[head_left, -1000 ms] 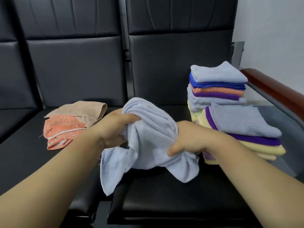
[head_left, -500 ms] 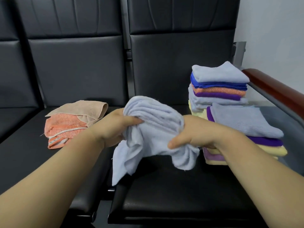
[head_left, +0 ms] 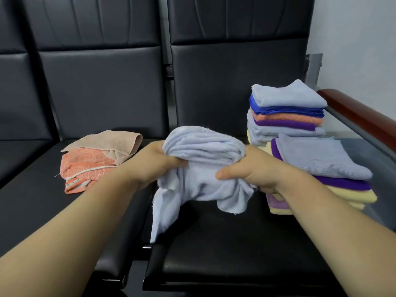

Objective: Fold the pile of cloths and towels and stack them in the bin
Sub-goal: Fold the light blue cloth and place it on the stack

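A crumpled light blue towel hangs bunched in the air above the black seat. My left hand grips its left side and my right hand grips its right side, thumbs toward me. Two loose ends droop down, the left one longest. On the left seat lies an unfolded pile: a beige cloth over an orange towel. To the right stand two stacks of folded cloths, a tall back stack topped in light blue and a lower front stack topped in grey-blue.
Black padded seats with tall backrests fill the view, with a gap between the two seats. A wooden armrest runs along the right, beside a pale wall. No bin shows in view.
Both hands have lifted the light blue towel a little and drawn closer together, bunching it tighter. The hanging ends have shortened and shifted.
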